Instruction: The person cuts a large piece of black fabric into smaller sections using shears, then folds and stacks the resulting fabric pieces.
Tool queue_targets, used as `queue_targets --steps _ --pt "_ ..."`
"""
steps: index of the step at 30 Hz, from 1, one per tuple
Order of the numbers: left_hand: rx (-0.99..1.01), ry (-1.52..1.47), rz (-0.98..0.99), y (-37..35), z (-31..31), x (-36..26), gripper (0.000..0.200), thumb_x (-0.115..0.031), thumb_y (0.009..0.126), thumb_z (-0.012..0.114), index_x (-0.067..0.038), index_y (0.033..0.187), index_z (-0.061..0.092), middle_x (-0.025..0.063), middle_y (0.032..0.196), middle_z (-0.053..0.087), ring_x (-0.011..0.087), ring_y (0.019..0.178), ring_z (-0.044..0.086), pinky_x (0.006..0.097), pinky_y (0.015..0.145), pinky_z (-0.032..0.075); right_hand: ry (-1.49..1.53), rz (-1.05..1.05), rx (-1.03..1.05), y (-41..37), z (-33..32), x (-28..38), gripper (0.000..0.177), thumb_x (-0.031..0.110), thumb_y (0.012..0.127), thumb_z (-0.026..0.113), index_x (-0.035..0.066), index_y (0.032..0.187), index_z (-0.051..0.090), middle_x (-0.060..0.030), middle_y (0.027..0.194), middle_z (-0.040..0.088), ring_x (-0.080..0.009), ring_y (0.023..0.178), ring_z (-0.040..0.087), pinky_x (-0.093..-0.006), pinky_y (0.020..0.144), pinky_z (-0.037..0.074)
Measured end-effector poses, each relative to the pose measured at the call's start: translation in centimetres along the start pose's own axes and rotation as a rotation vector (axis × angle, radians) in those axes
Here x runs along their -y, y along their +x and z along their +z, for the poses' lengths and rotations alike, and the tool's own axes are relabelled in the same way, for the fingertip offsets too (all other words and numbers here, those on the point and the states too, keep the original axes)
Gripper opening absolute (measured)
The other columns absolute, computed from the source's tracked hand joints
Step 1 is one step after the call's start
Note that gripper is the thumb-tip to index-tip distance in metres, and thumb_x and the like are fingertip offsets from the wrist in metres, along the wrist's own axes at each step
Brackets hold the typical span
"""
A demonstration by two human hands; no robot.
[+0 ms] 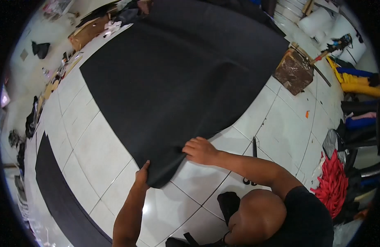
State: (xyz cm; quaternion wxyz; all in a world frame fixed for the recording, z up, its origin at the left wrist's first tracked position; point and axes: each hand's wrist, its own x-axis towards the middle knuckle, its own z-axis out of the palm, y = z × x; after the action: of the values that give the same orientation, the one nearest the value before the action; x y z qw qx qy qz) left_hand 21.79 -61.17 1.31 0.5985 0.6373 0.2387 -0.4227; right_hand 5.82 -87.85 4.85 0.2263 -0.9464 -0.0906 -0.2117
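A large black sheet [157, 82] is spread over the white tiled floor, its near end narrowed and curled between my hands. My left hand [142, 175] grips the sheet's near left edge, the thumb on top and the other fingers hidden beneath it. On the near right edge, my right hand [200, 150] has its fingers curled round the material, which is bunched there. Beyond my right forearm lies a pair of scissors [254, 147] on the tiles, partly covered by the arm.
A long black strip [66, 201] lies at the left. A brown block [295, 72] sits by the sheet's far right corner. Red material [332, 185] is heaped at the right, below rolls of yellow and blue material [358, 80]. Scraps line the far left floor.
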Motion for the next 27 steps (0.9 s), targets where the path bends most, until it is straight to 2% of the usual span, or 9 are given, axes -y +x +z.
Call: queue_targets --steps 3,6,8,9,11,15,19,22,27 --pt "0.091 -0.004 -0.074 -0.5 -1.9 -2.3 0.051 -0.024 0.096 0.065 0.01 0.132 0.05 0.0197 0.119 0.065 0.0303 0.098 0.069 0.0407 0.088 0.056 0.02 -0.013 0.093 2.3 -0.2 0.5 0.023 0.02 0.078 0.072 0.012 0.097 0.062 -0.007 0.094 0.058 -0.0256 0.093 0.059 -0.0403 0.081 0.044" --pt "0.046 0.125 0.241 2.5 -6.8 -5.5 0.055 -0.026 0.094 0.067 0.014 0.129 0.052 0.0205 0.112 0.068 0.0297 0.094 0.069 0.0388 0.085 0.056 -0.098 -0.031 0.185 3.8 -1.6 -0.5 0.03 0.022 0.077 0.073 0.012 0.103 0.061 -0.0069 0.098 0.058 -0.0253 0.099 0.058 -0.0413 0.084 0.043" --pt "-0.003 0.206 0.391 0.3 -8.3 -8.9 0.059 -0.03 0.091 0.07 0.016 0.125 0.054 0.0231 0.111 0.068 0.0301 0.089 0.07 0.0364 0.081 0.055 -0.236 -0.025 0.048 3.7 -2.8 -4.0 0.033 0.023 0.081 0.067 0.012 0.111 0.063 -0.0056 0.104 0.062 -0.0265 0.103 0.059 -0.0439 0.087 0.043" --pt "-0.041 0.248 0.462 0.8 -10.9 -9.8 0.059 -0.03 0.091 0.069 0.016 0.125 0.054 0.0232 0.111 0.068 0.0298 0.088 0.07 0.036 0.08 0.055 -0.338 0.035 0.035 2.6 -2.9 -7.5 0.044 0.022 0.07 0.072 0.014 0.113 0.067 -0.0049 0.113 0.067 -0.0245 0.107 0.062 -0.0422 0.088 0.043" --pt "-0.199 0.344 0.454 -1.1 -14.3 -12.0 0.054 -0.031 0.092 0.069 0.012 0.123 0.057 0.0191 0.107 0.069 0.0264 0.087 0.069 0.0329 0.079 0.054 -0.427 0.115 -0.095 1.9 -6.4 -12.4 0.024 0.012 0.084 0.059 0.012 0.106 0.069 -0.0082 0.112 0.069 -0.0283 0.108 0.062 -0.0476 0.087 0.043" --pt "-0.248 0.234 0.516 -0.2 -26.4 -12.4 0.042 -0.028 0.094 0.068 0.006 0.118 0.062 0.0099 0.097 0.069 0.0176 0.082 0.065 0.0302 0.074 0.052 -0.715 0.166 -0.254 1.2 -14.2 -18.7 0.037 0.004 0.073 0.07 0.013 0.108 0.07 -0.0083 0.117 0.067 -0.0292 0.111 0.061 -0.0465 0.096 0.041" --pt "-0.412 0.302 0.513 -3.6 -36.6 -7.0 0.045 -0.026 0.096 0.065 0.009 0.123 0.058 0.0131 0.104 0.068 0.022 0.087 0.066 0.0338 0.078 0.053 -0.593 0.132 -0.085 3.8 -13.3 -17.6 0.042 -0.002 0.07 0.071 0.012 0.11 0.068 -0.0091 0.117 0.065 -0.0302 0.111 0.059 -0.0463 0.097 0.043" --pt "-0.541 0.223 0.465 -4.1 -43.8 1.8 0.039 -0.016 0.095 0.065 0.01 0.123 0.058 0.0145 0.107 0.068 0.0231 0.09 0.066 0.035 0.082 0.053 -0.476 0.203 0.095 3.3 -5.6 -14.2 0.036 0.0 0.072 0.068 0.011 0.106 0.068 -0.01 0.11 0.066 -0.0312 0.109 0.06 -0.0468 0.095 0.044" --pt "-0.587 0.434 0.38 -8.2 -42.8 6.5 0.041 -0.02 0.09 0.072 0.01 0.118 0.062 0.0147 0.11 0.069 0.0221 0.095 0.065 0.0348 0.083 0.052 -0.339 0.227 0.121 -1.6 -0.3 -12.4 0.025 -0.002 0.077 0.058 0.007 0.098 0.069 -0.0156 0.088 0.067 -0.0384 0.084 0.065 -0.0503 0.074 0.051"
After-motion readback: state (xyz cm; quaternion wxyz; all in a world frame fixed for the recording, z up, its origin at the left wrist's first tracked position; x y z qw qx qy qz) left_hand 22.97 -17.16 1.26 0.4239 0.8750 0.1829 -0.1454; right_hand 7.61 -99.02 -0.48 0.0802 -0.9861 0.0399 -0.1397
